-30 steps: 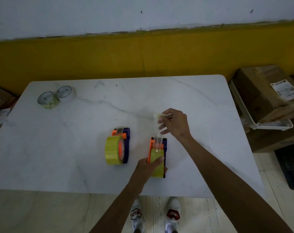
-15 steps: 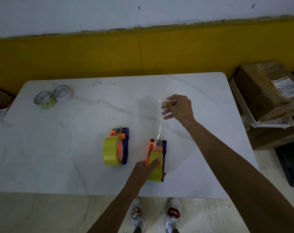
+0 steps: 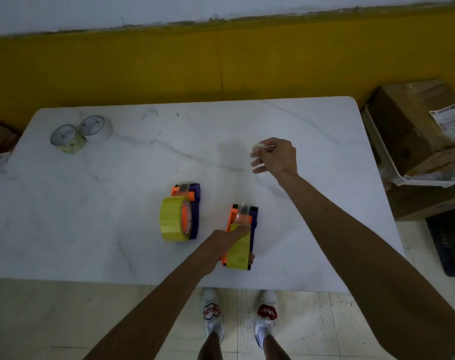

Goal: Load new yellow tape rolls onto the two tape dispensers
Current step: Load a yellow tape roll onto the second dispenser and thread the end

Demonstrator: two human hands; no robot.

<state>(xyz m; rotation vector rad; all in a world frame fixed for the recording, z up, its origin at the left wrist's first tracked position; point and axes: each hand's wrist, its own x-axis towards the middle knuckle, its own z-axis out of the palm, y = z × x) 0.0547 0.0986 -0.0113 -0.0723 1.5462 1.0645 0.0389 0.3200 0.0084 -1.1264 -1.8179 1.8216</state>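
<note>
Two orange and purple tape dispensers lie on the white marble table [image 3: 91,216]. The left dispenser [image 3: 188,201] carries a full yellow tape roll [image 3: 172,219] and nobody touches it. My left hand [image 3: 221,245] grips the right dispenser [image 3: 243,229] and the yellow roll [image 3: 238,252] on it, near the table's front edge. My right hand [image 3: 274,157] is raised farther back, pinching the free end of a thin clear tape strip [image 3: 243,193] that stretches from that dispenser's front up to my fingers.
Two nearly used-up tape rolls [image 3: 77,133] sit at the table's far left corner. To the right of the table stand a cardboard box [image 3: 413,126] in a white tray and a dark crate [image 3: 449,242] on the floor. A yellow wall runs behind.
My right hand has drawn the tape end away from the right dispenser, up and back to the right, so the strip is longer. My left hand keeps its hold on the dispenser.
</note>
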